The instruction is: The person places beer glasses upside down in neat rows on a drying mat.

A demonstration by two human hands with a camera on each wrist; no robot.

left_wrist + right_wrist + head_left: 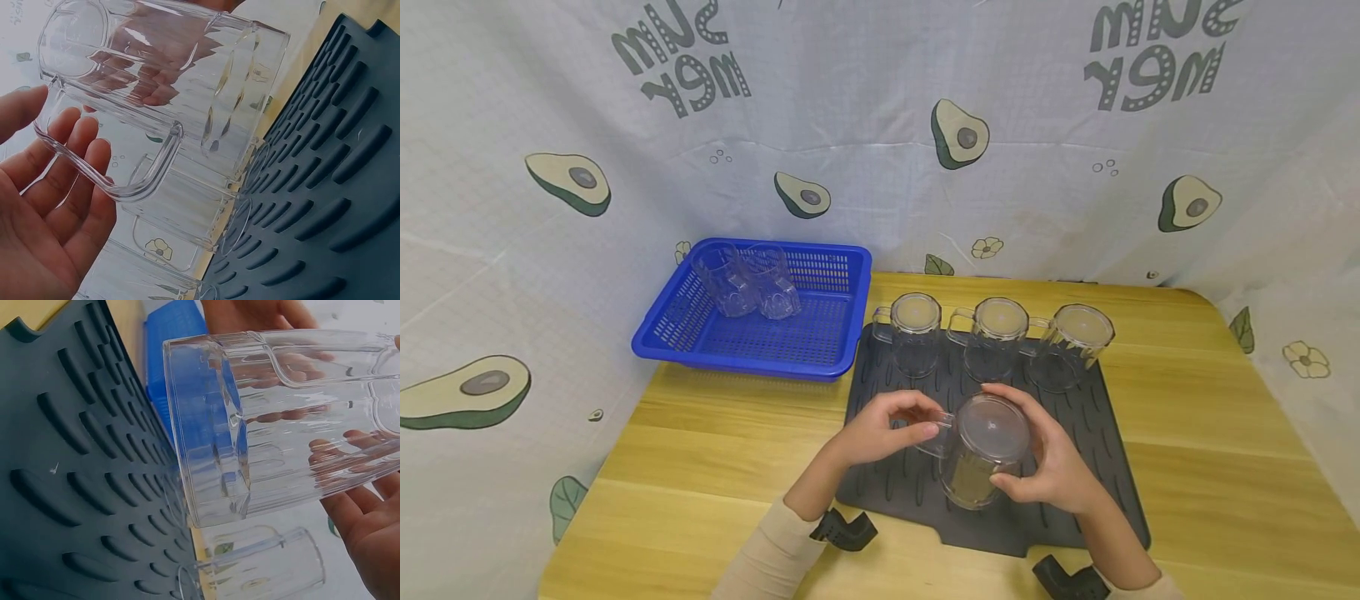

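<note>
A clear glass mug [981, 454] is upside down and slightly tilted over the dark drying mat [1097, 433]. My right hand [1048, 462] grips its body from the right, thumb on the near side and fingers around the far side. On the left, my left hand [891, 427] holds the handle near the mug's base, thumb and fingers on either side. In the left wrist view, the fingers of that hand [56, 206] show behind the mug's handle [144, 187]. The right wrist view shows the mug's rim [181, 431] close over the mat's ridges.
Along the mat's back edge stand three upturned glass mugs [916, 333], handles pointing left. A blue plastic basket [745, 364] sits at the back left, with two clear glass mugs [777, 292] leaning inside. The wooden table [1217, 450] meets a patterned curtain [865, 150] behind.
</note>
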